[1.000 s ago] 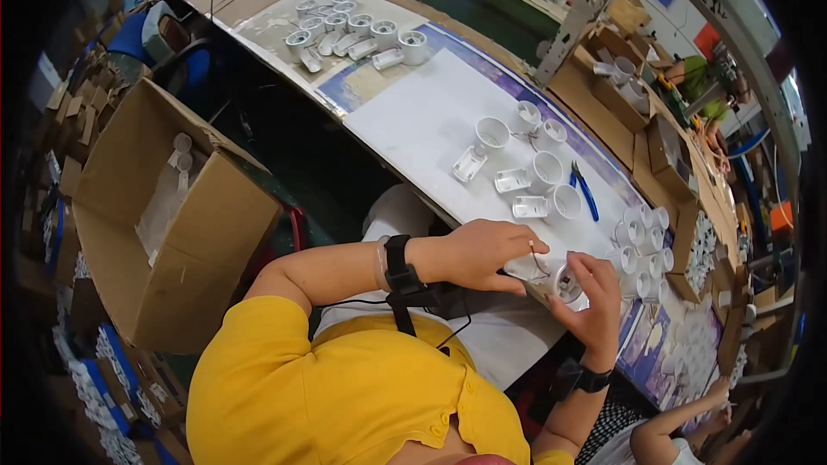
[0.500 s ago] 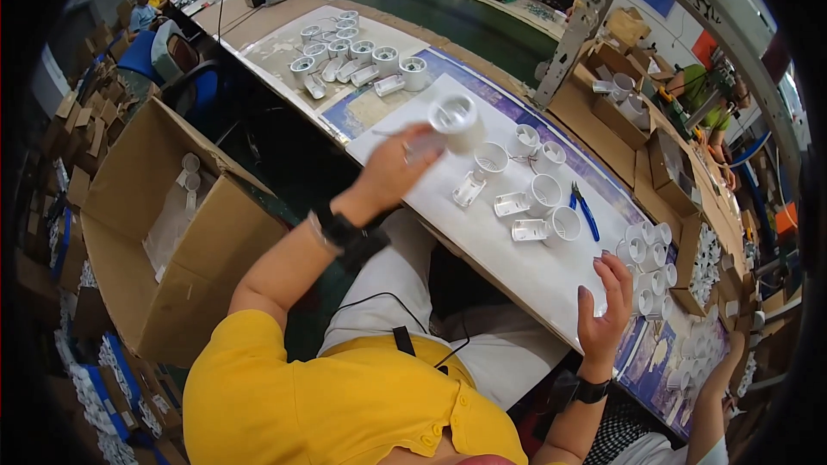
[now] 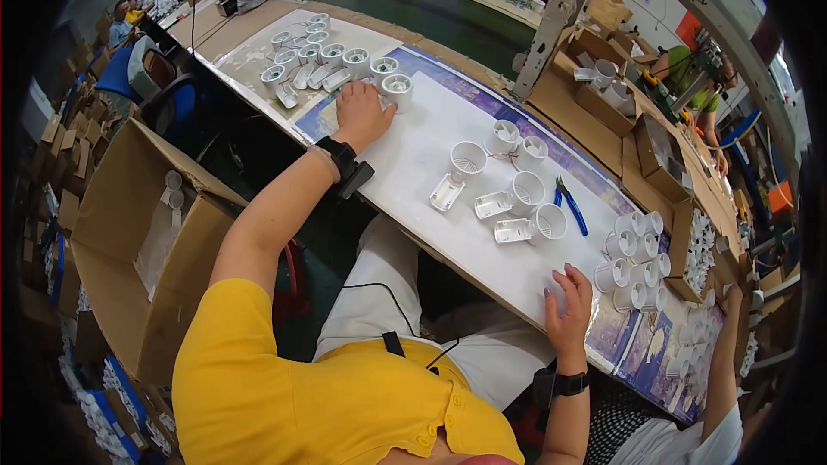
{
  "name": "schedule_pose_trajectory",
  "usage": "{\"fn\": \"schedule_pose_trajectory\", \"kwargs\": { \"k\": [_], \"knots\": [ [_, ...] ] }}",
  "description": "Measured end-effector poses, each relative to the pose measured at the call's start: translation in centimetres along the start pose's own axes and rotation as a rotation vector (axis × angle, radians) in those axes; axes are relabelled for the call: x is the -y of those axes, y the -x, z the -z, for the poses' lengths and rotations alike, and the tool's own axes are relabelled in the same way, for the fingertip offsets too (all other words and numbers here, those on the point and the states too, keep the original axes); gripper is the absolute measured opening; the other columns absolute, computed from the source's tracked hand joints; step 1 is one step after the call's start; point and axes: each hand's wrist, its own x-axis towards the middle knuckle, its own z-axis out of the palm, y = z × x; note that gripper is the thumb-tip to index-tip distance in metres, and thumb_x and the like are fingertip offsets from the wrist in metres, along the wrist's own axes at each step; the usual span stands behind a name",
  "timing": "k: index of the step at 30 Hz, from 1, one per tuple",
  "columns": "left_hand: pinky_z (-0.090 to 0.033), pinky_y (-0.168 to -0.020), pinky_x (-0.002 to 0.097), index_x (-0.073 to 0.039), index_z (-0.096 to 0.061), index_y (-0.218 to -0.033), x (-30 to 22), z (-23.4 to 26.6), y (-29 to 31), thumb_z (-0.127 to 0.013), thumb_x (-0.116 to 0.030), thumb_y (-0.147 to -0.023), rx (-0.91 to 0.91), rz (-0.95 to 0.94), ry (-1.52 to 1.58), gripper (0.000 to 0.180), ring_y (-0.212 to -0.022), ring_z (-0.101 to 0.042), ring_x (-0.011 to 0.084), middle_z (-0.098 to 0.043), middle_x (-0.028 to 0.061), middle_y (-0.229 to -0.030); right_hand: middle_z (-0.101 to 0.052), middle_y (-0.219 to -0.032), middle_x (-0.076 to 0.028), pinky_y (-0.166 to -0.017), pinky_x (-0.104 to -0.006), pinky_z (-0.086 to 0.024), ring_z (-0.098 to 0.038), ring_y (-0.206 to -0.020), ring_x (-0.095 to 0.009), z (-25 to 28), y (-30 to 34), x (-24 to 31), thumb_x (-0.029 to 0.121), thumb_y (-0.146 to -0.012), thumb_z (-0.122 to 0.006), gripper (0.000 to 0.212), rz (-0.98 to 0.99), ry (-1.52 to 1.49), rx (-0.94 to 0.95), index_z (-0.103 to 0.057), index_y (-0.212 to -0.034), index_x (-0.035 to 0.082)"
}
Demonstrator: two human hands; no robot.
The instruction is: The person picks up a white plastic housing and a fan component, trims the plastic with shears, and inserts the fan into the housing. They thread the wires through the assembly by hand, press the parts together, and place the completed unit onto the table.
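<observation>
**Left hand at the far row of white cups**

While our left hand (image 3: 362, 114) lies flat, fingers spread and holding nothing, the nearest white cup (image 3: 397, 89) stands just beside it to the upper right, upright on the desk (image 3: 413, 164). Our right hand (image 3: 568, 306) rests open and empty at lower right, well apart. An open brown cardboard box (image 3: 129, 232) sits at the left.
</observation>
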Motion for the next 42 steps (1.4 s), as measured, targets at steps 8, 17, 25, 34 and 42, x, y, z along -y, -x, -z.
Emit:
{"fn": "schedule_pose_trajectory", "kwargs": {
  "k": [8,17,25,34,42],
  "knots": [
    [-0.002,-0.112,0.0601,0.002,-0.012,-0.149,0.2,-1.1,-3.4,-0.058,-0.073,-0.072,0.119,0.201,-0.155,0.117,-0.143,0.004,0.0458,-0.003,0.0298,-0.154,-0.054,-0.121,-0.017,-0.091,-0.0379,-0.045,-0.054,-0.109,-0.033,0.0,-0.4,0.1,0.0,-0.079,-0.065,0.033,0.029,0.03,0.032,-0.062,-0.112,0.003],
    [0.0,-0.106,0.0688,-0.002,-0.001,-0.151,1.7,-0.8,-6.8,-0.054,-0.081,-0.067,0.2,0.397,-0.106,0.127,-0.143,0.008,0.045,0.004,0.0253,-0.156,-0.057,-0.117,-0.017,-0.094,-0.0377,-0.043,-0.054,-0.109,-0.033,0.0,-0.7,0.1,-0.003,-0.079,-0.061,0.032,-0.038,0.004,0.087,-0.061,-0.11,0.001],
    [-0.001,-0.106,0.0696,-0.002,-0.001,-0.151,1.6,-2.1,-11.2,-0.053,-0.084,-0.065,0.163,0.534,-0.132,0.13,-0.144,0.009,0.0434,0.005,0.0258,-0.156,-0.059,-0.111,-0.015,-0.088,-0.0378,-0.044,-0.055,-0.101,-0.032,-0.4,-1.3,0.0,-0.002,-0.077,-0.061,0.029,-0.049,0.023,0.082,-0.063,-0.105,0.002],
    [-0.002,-0.108,0.0676,0.0,-0.005,-0.151,3.0,-4.0,-16.2,-0.054,-0.078,-0.07,0.023,0.717,-0.103,0.123,-0.144,0.007,0.0429,0.002,0.0265,-0.156,-0.058,-0.111,-0.015,-0.089,-0.0364,-0.044,-0.055,-0.102,-0.031,-0.2,-1.5,0.0,-0.004,-0.079,-0.056,0.024,-0.108,0.018,0.117,-0.063,-0.102,0.001],
    [0.003,-0.107,0.0673,0.002,-0.007,-0.15,6.0,-6.4,-20.3,-0.055,-0.076,-0.069,-0.149,0.83,-0.011,0.122,-0.143,0.01,0.0458,0.003,0.0288,-0.155,-0.06,-0.107,-0.014,-0.086,-0.0376,-0.044,-0.056,-0.097,-0.031,-0.4,-1.0,-0.6,-0.003,-0.075,-0.059,0.027,-0.089,0.061,0.075,-0.066,-0.1,0.004]
  ]
}}
